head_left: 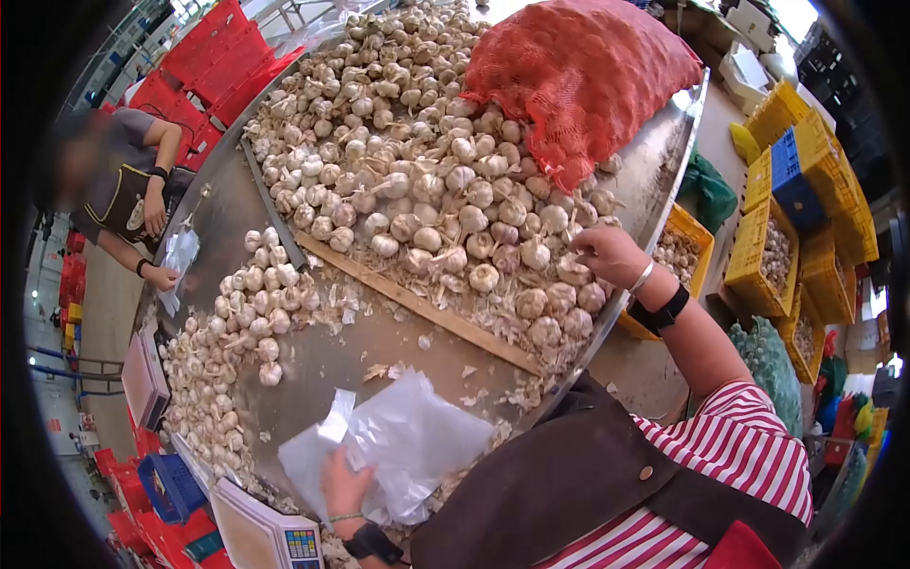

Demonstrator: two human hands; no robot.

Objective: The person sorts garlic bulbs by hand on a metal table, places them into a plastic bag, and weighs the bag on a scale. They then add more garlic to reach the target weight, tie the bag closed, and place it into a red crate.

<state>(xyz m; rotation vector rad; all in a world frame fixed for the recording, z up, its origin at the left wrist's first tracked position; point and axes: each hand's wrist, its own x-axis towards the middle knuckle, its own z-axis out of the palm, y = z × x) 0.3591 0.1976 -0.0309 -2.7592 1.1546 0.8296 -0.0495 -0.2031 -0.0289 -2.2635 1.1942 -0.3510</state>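
Observation:
My left hand rests on a stack of clear plastic bags on the metal table, near its front edge; its fingers are blurred. At the right, my right hand is over the edge of the big garlic pile, with its fingers bent together; anything between them is too small to name. A wooden strip borders the pile. Left of it lies a smaller heap of cleaner garlic bulbs. Loose skins are scattered between the strip and the bags.
A red mesh sack lies on the pile's far right. A co-worker at the left holds a plastic bag. Two scales stand along the left table edge. Yellow crates of garlic stand beyond the right edge.

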